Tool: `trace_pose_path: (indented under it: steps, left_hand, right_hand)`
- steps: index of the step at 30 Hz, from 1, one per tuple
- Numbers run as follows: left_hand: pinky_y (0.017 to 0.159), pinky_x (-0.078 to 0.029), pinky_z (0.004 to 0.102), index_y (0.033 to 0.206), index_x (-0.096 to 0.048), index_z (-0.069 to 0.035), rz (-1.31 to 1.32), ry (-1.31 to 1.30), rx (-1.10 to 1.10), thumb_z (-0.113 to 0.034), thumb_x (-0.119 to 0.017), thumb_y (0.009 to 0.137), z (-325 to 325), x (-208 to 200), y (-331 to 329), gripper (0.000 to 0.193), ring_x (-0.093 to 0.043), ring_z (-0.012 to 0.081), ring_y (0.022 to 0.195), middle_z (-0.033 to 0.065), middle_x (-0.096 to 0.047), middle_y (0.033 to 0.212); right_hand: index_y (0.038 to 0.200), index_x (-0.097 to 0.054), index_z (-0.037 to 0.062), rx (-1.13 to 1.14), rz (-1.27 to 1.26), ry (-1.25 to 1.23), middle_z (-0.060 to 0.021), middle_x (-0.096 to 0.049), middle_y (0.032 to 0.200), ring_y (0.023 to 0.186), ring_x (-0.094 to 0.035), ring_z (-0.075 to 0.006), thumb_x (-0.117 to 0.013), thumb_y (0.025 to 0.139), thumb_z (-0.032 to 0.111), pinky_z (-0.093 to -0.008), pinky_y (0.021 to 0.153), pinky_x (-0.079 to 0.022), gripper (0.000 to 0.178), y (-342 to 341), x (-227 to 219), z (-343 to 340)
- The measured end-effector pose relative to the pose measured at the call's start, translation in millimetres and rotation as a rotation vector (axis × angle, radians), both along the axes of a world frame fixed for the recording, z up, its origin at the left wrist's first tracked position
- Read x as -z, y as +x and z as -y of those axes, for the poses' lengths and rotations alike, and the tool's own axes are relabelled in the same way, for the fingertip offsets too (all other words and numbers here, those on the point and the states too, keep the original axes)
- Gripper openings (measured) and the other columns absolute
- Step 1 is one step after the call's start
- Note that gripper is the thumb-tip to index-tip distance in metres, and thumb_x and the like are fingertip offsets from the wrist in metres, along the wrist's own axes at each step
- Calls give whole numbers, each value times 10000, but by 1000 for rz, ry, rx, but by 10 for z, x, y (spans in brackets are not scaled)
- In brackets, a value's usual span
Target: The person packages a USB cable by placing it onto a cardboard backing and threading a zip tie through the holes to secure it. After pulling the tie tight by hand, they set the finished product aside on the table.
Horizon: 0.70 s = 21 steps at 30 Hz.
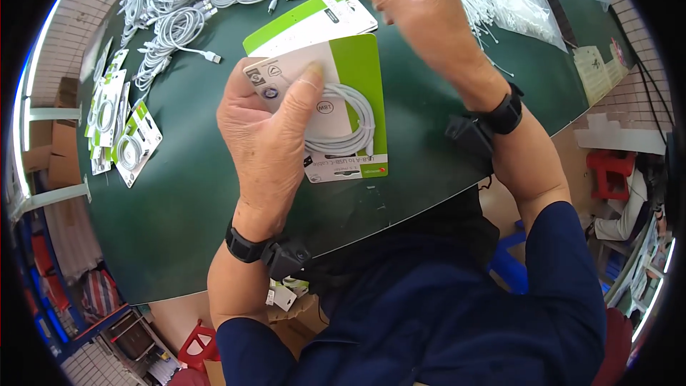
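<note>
My left hand [259,132] grips a green and white packaging card [359,57], its thumb pressed on the front and the other fingers behind. A coiled white USB cable [363,111] lies against the card's face, partly covered by the thumb. Just beyond it, a stack of similar green and white cards [300,25] rests on the dark green table [421,143]. My right hand [429,18] is raised to the right of that stack, with thumb and fingers curled closed. Whatever the fingers hold, if anything, is too small to make out.
Loose coiled white cables [179,32] heap along the table's far left side. Several carded cables [132,146] lie at the left edge. White cable ties [475,0] and a clear plastic bag of them [525,11] sit at the far right. A red stool [611,171] stands beyond the table.
</note>
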<state>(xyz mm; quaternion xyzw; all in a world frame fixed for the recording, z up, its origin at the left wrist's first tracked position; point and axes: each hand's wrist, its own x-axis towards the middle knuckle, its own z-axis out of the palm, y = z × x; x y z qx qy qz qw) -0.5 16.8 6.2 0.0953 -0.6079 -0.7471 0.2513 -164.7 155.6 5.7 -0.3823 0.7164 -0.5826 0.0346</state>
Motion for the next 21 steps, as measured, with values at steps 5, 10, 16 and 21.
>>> trace_pose_path:
  steps: [5,10,16,21]
  left_hand:
    - [756,-546,257,1097,-633,11,-21,23,-76,-91,-776,887,134,81,-56,274,-653,91,806,49,-709,948]
    - [795,-540,268,1100,-630,2,-1,31,-160,-121,-766,901,227,115,-97,271,-638,97,888,58,-685,1001]
    - [943,-480,347,1152,-644,-11,-195,-427,-464,-102,-800,836,112,78,-159,363,-581,185,1101,94,-657,1097]
    - [932,-435,368,1119,-687,-68,-179,-1381,-243,-89,-845,720,201,-87,-57,430,-557,249,1074,58,-657,1073]
  right_hand:
    - [1042,-609,-7,-190,330,-2,-27,-633,841,701,-555,-67,-660,970,222,-226,603,-452,246,142,-122,29]
    - [1219,-587,-27,-446,27,129,-84,-685,1044,873,-626,-105,-618,997,306,-264,747,-516,402,432,109,157]
    - [1212,-597,-31,-304,163,38,-88,-696,1075,936,-627,-106,-587,1020,324,-273,804,-522,404,372,32,148]
    - [1205,-598,-30,-219,232,-89,-83,-695,1050,926,-622,-103,-570,1030,321,-267,792,-523,394,274,19,85]
